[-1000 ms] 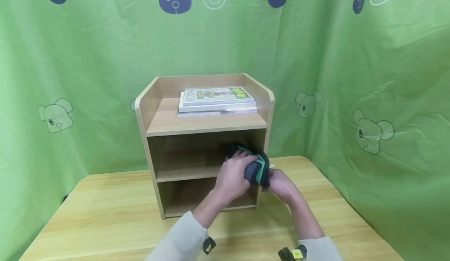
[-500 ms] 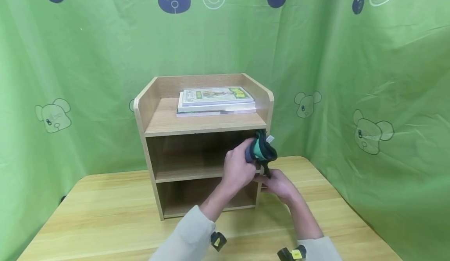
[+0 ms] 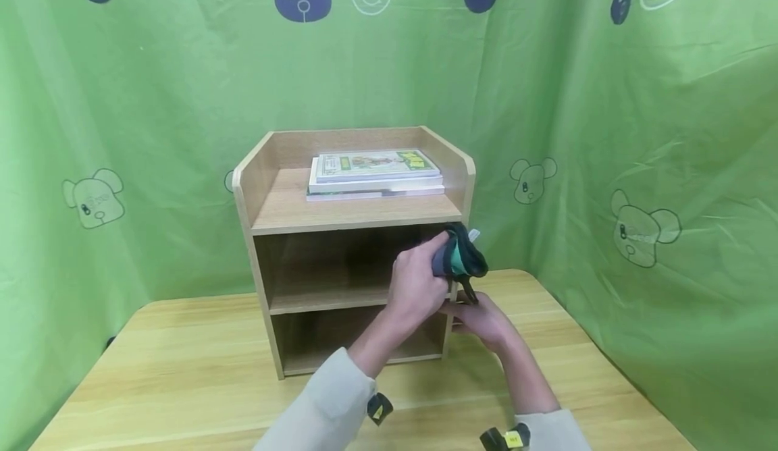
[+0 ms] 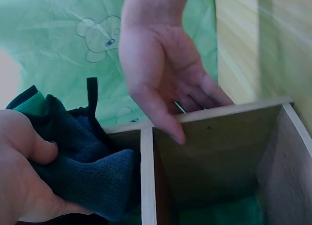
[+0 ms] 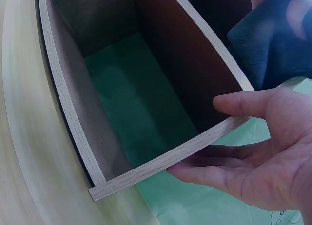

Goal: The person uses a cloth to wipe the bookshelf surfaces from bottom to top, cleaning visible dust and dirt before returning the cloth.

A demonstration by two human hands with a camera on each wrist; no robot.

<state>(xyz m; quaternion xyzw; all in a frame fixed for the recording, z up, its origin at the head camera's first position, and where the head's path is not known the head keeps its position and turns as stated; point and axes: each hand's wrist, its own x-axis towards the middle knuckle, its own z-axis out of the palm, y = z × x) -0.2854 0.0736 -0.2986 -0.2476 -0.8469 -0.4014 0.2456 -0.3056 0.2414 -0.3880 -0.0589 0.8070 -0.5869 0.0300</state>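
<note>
My left hand [image 3: 418, 281] grips a folded cloth [image 3: 458, 255], dark blue and green with black edging, a hanging black loop and a small white tag. The bundle lies at the right front edge of the wooden shelf unit [image 3: 358, 223], by the middle compartment. In the left wrist view the thumb presses on the fuzzy cloth [image 4: 83, 152]. Lower down, my right hand [image 3: 483, 319] holds the unit's right side panel. The right wrist view shows its thumb inside the panel [image 5: 170, 157] and its fingers outside, below the cloth.
Several books [image 3: 377, 174] are stacked on the unit's top shelf. The unit stands on a wooden table [image 3: 182, 356], with green patterned curtains [image 3: 182, 100] behind and to the right. The divider [image 4: 147, 176] between compartments lies beside the cloth.
My left hand has moved the cloth up and slightly right, from low at the right front edge to higher along the side panel. The right hand has stayed nearly in place.
</note>
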